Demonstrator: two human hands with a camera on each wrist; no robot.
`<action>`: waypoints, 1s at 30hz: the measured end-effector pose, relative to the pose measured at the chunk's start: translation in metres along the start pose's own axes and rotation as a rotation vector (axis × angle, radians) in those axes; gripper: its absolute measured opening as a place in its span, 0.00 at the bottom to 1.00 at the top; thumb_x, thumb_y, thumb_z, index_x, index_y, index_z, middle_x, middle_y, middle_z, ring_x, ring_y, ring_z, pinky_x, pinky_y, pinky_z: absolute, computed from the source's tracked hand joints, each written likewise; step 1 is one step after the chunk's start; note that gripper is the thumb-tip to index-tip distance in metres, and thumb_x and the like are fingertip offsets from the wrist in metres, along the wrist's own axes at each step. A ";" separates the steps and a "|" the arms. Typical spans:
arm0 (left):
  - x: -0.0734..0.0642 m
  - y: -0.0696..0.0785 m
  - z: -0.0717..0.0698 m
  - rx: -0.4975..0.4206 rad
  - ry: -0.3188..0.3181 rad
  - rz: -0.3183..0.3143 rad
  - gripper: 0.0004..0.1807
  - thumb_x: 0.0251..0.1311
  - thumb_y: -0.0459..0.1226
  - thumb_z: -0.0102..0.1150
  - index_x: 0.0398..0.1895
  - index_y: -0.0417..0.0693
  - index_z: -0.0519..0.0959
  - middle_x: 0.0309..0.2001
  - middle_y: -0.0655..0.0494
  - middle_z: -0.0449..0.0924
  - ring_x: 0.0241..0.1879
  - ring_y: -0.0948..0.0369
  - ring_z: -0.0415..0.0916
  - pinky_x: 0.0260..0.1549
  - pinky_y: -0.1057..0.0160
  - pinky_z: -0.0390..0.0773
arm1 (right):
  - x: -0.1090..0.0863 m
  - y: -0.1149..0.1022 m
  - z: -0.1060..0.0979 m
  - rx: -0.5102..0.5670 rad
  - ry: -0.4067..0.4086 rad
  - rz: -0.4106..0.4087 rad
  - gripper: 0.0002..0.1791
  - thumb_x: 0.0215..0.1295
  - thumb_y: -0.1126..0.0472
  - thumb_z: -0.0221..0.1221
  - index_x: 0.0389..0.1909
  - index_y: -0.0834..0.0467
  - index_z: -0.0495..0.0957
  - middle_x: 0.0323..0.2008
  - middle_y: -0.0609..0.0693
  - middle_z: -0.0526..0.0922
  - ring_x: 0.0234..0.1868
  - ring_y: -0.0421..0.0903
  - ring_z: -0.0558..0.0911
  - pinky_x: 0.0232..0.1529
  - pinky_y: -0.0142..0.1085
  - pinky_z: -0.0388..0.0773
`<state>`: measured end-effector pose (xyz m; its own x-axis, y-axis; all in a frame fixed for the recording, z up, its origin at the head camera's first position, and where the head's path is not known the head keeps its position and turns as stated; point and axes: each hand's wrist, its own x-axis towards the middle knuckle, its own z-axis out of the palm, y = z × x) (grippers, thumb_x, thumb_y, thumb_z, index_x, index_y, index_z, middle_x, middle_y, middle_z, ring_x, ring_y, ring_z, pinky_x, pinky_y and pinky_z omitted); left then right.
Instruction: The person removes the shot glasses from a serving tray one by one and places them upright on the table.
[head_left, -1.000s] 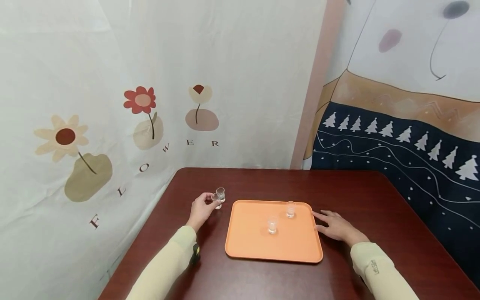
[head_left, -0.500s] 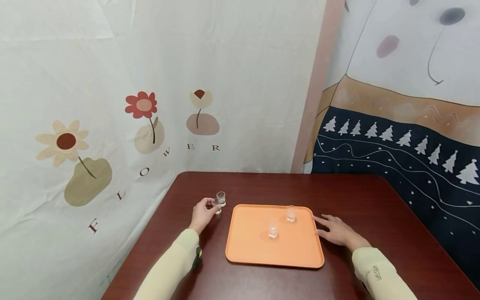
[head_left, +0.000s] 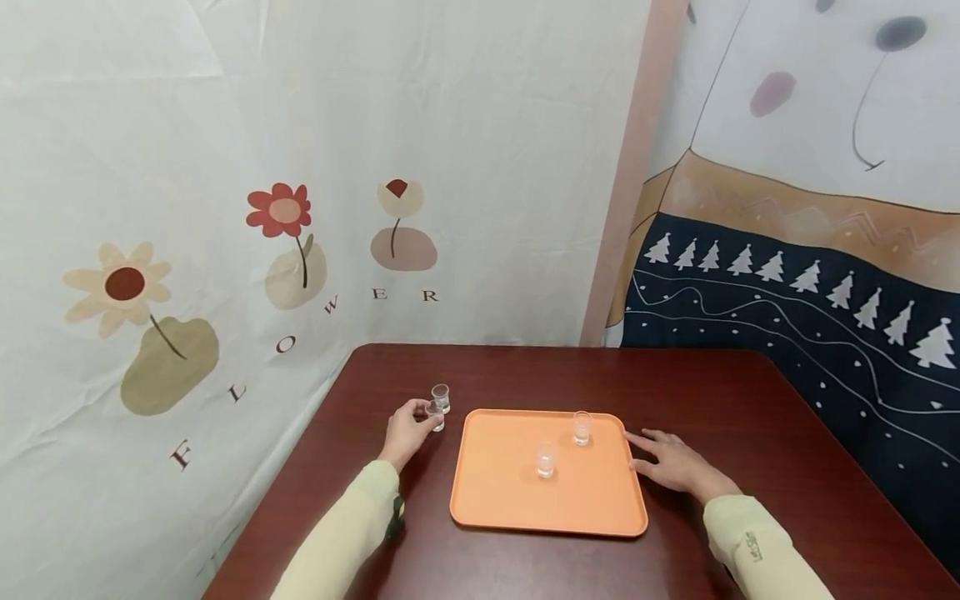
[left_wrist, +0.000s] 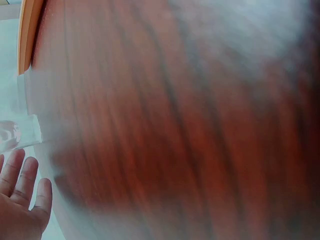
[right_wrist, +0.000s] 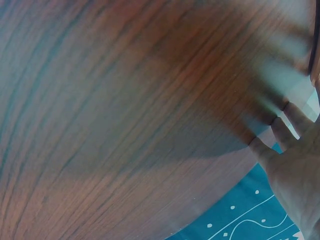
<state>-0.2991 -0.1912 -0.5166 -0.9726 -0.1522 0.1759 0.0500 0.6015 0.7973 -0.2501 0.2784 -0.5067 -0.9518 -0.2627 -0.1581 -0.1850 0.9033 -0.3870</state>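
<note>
In the head view my left hand (head_left: 403, 435) pinches a small clear shot glass (head_left: 438, 423) between thumb and fingers, left of the orange tray (head_left: 491, 504). Right behind it stands a second shot glass (head_left: 441, 398) on the table. Two more clear glasses are upright on the tray: a glass near its middle (head_left: 545, 462) and a glass by its back right corner (head_left: 582, 430). My right hand (head_left: 675, 463) has its fingers spread, fingertips right at the tray's right edge. The left wrist view shows a clear glass (left_wrist: 32, 131) beside my left fingers (left_wrist: 22, 182).
Everything stands on a dark red-brown wooden table (head_left: 555, 567) with rounded back corners. Behind it hangs a pale cloth (head_left: 510, 208) with flower prints. At the right is a dark blue cloth (head_left: 795, 308) with white trees.
The whole scene sits slightly lower in the head view. My left hand stays at the same glass, which has shifted only slightly toward me; the right hand and tray look unmoved.
</note>
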 end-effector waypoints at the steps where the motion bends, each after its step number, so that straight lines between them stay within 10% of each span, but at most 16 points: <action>1: -0.001 0.001 -0.001 -0.009 -0.006 -0.003 0.22 0.57 0.39 0.71 0.52 0.37 0.78 0.43 0.46 0.83 0.44 0.50 0.79 0.47 0.51 0.77 | 0.000 0.000 -0.001 0.000 0.000 0.000 0.37 0.67 0.39 0.58 0.72 0.54 0.66 0.68 0.71 0.63 0.67 0.74 0.60 0.58 0.72 0.60; 19: 0.006 0.019 -0.027 -0.087 -0.024 -0.016 0.34 0.60 0.44 0.69 0.66 0.40 0.69 0.58 0.39 0.76 0.58 0.45 0.73 0.56 0.47 0.74 | -0.001 -0.002 -0.003 -0.004 -0.014 0.001 0.38 0.68 0.40 0.57 0.73 0.54 0.65 0.68 0.72 0.62 0.67 0.74 0.59 0.59 0.72 0.59; 30: 0.007 0.049 -0.027 -0.164 -0.059 0.083 0.33 0.62 0.45 0.68 0.67 0.42 0.69 0.59 0.39 0.75 0.60 0.45 0.71 0.60 0.46 0.70 | -0.002 -0.004 -0.004 -0.007 -0.021 -0.001 0.37 0.68 0.40 0.57 0.73 0.54 0.65 0.68 0.72 0.62 0.67 0.74 0.59 0.59 0.72 0.59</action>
<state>-0.2973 -0.1842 -0.4606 -0.9749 -0.0588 0.2146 0.1620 0.4737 0.8656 -0.2481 0.2770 -0.5008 -0.9462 -0.2708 -0.1770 -0.1879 0.9054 -0.3808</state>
